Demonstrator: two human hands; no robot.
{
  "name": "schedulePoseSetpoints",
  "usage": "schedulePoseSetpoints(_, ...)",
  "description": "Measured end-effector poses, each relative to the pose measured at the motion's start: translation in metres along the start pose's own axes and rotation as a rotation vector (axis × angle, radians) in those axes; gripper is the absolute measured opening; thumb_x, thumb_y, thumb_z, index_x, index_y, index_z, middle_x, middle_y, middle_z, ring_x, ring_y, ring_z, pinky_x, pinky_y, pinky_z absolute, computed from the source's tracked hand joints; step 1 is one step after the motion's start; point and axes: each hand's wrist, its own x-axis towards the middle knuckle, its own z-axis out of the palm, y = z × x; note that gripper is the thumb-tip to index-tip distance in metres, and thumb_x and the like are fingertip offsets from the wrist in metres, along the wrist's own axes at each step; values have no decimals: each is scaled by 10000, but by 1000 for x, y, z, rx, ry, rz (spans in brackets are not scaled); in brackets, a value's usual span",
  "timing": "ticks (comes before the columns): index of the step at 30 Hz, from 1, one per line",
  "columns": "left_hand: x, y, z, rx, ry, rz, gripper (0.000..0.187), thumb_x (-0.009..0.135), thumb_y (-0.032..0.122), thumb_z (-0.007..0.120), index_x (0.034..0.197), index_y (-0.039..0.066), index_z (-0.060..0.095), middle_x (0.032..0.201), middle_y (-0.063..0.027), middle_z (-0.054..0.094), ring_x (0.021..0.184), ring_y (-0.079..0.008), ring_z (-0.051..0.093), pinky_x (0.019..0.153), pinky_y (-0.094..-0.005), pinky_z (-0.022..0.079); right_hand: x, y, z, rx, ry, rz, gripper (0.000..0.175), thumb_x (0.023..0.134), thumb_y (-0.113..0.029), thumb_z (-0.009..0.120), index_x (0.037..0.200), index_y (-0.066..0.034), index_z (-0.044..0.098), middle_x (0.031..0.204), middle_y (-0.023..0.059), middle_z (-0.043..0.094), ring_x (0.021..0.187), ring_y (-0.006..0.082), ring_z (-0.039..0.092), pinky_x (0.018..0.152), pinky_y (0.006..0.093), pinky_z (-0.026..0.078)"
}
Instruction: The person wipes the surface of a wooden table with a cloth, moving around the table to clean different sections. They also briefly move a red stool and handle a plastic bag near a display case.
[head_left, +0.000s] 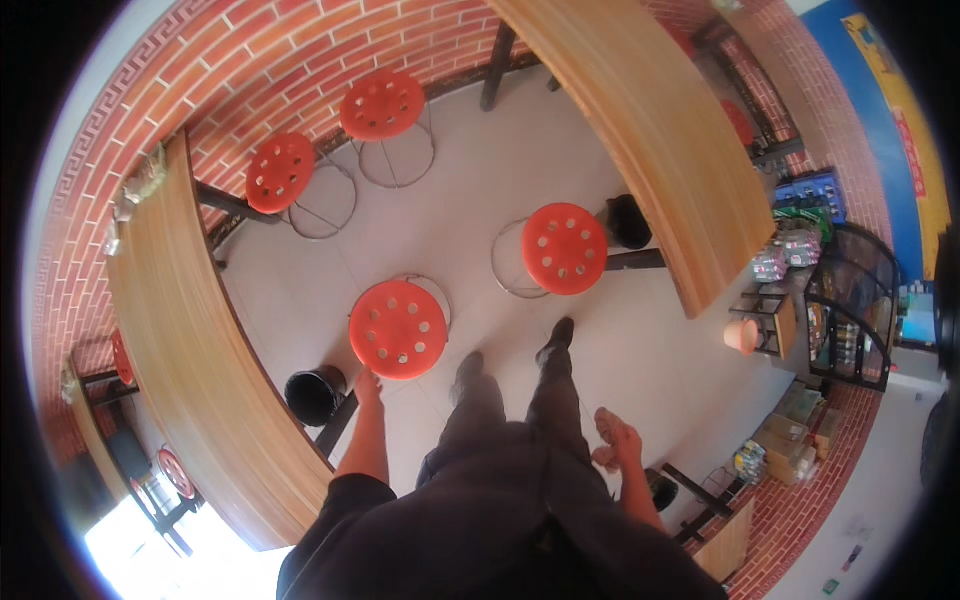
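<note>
My left hand (367, 387) is at the near rim of a round red stool (397, 329), its fingers over the seat's edge. Holes form a ring in the seat, and part of the metal base shows behind it. Off to my right side, my right hand (628, 448) holds a crumpled brownish cloth (611, 429) in the air, away from the furniture. A second red stool (564, 249) stands ahead of my feet, to the right.
A long wooden table (187, 315) runs along my left, with a black bin (315, 396) beside it. Another wooden table (660, 135) is ahead right, near a black bin (628, 223). Two red stools (382, 105) stand by the brick wall. Cardboard boxes (784, 442) lie far right.
</note>
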Motion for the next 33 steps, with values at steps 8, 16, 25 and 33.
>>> schedulePoseSetpoints(8, -93, 40, 18, -421, -81, -94, 473, 926, 380, 618, 1262, 57, 537, 1097, -40, 611, 946, -186, 608, 726, -336, 483, 86, 37, 8, 35, -19, 5, 356, 909, -373, 605, 916, -26, 686, 793, 77, 680, 700, 169, 611, 626, 356, 490)
schedulePoseSetpoints(16, -117, 112, 63, -378, -143, 39, 375, 941, 302, 613, 1193, 29, 564, 950, -42, 575, 872, -180, 610, 658, -314, 490, 34, 50, 12, 102, 5, 60, 327, 883, -337, 606, 959, -28, 682, 830, 141, 691, 774, 249, 658, 704, 378, 509)
schedulePoseSetpoints(25, -152, 150, 139, 18, -442, 152, 398, 928, 296, 637, 1226, 43, 566, 999, -56, 602, 856, -192, 602, 683, -325, 505, -40, 120, 42, 342, -22, 453, 365, 843, -363, 610, 915, -19, 709, 825, 146, 706, 777, 248, 681, 684, 380, 516)
schedulePoseSetpoints(33, -113, 130, 187, 650, -475, -185, 313, 923, 270, 617, 1171, 82, 586, 959, -73, 615, 861, -235, 614, 704, -352, 520, -44, 159, 63, 555, 245, 536, 318, 823, -281, 645, 1049, -62, 696, 982, 175, 696, 904, 287, 670, 748, 378, 524)
